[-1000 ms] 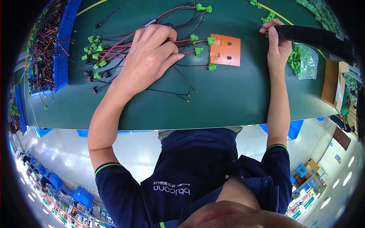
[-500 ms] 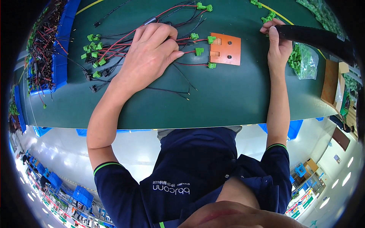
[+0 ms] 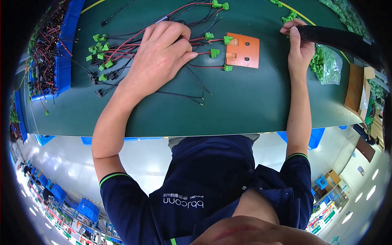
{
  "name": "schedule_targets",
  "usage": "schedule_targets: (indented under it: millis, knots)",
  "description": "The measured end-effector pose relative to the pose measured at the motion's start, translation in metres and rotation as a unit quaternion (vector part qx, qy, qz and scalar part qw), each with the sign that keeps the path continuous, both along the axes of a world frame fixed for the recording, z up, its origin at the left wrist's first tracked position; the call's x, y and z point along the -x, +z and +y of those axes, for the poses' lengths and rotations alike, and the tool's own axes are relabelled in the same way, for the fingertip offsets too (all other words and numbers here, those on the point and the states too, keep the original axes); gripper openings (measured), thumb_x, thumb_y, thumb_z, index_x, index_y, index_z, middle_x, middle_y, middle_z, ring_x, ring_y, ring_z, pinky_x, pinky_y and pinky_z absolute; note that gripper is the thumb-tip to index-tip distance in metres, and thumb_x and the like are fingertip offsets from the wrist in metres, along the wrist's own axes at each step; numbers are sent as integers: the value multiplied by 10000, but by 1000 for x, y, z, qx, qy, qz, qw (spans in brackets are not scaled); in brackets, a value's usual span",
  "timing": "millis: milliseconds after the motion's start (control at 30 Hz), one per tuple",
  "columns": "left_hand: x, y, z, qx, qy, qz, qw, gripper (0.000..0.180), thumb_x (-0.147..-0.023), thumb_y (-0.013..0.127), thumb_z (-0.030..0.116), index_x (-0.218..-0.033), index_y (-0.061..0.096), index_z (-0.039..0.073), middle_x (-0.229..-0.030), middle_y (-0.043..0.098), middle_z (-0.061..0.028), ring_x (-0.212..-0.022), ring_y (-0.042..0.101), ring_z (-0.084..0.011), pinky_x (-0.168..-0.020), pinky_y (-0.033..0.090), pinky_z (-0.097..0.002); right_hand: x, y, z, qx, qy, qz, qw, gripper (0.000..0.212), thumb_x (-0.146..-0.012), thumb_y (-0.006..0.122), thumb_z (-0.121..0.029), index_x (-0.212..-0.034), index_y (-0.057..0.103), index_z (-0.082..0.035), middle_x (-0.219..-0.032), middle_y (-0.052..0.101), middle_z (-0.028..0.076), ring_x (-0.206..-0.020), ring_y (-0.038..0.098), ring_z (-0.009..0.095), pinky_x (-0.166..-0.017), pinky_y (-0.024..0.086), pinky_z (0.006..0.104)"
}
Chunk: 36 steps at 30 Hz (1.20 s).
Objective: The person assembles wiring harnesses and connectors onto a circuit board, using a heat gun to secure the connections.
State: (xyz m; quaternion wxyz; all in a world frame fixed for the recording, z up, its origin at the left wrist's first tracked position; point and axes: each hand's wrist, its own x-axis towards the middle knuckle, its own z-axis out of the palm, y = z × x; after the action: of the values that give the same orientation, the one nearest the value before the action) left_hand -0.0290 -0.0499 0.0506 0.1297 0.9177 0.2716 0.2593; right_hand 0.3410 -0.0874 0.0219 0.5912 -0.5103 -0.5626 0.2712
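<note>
wires [image 3: 125,50] lie under your left hand [image 3: 163,57], the nearer one, which pinches them between thumb and finger, their length running left to right toward the orange block [image 3: 252,51], while your right hand [image 3: 301,47] curls beyond it, its grip impossible to tell.

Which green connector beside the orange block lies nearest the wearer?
The green connector at the lower-left corner of the orange block; others sit farther up.
</note>
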Motion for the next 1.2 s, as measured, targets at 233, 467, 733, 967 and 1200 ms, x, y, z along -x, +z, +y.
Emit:
schedule_targets:
  millis: [233,467,733,967,1200]
  knots:
    - [6,0,6,-6,-9,-6,1000,193,-854,830,129,-985,709,55,-1117,633,-64,-1071,592,-295,-931,454,-429,4,-1,2,-2,-9,12,1000,319,-1060,671,-121,-1326,591,37,-1106,700,88,-972,687,153,-958,542,311]
    - [39,47,3,120,-58,60,989,1144,-585,957,467,-1570,480,136,-1630,380,-185,-1497,380,-423,-1222,329,-533,4,-13,4,0,-14,29,999,365,-1043,713,-174,-1329,600,22,-1087,681,34,-955,662,110,-916,526,272]
    - [50,34,-6,132,66,147,978,1306,-511,992,470,-1632,402,152,-1700,283,-212,-1558,296,-440,-1255,275,-581,8,-12,2,17,-34,21,999,388,-1020,756,-239,-1294,625,3,-1047,682,7,-916,641,95,-870,523,267]
    - [9,30,84,10,22,46,999,556,-928,742,128,-1457,586,57,-1327,698,-178,-1274,633,-384,-1084,497,-413,11,-11,0,24,-48,7,999,398,-1012,764,-259,-1291,635,-6,-1055,702,25,-913,648,99,-877,532,276]
    - [-4,38,128,169,37,221,960,396,-939,713,80,-1335,689,78,-1132,712,-135,-1107,676,-364,-969,532,-426,9,-11,-3,18,-56,-4,998,423,-1004,771,-280,-1303,636,-13,-1070,725,61,-934,681,134,-890,553,305]
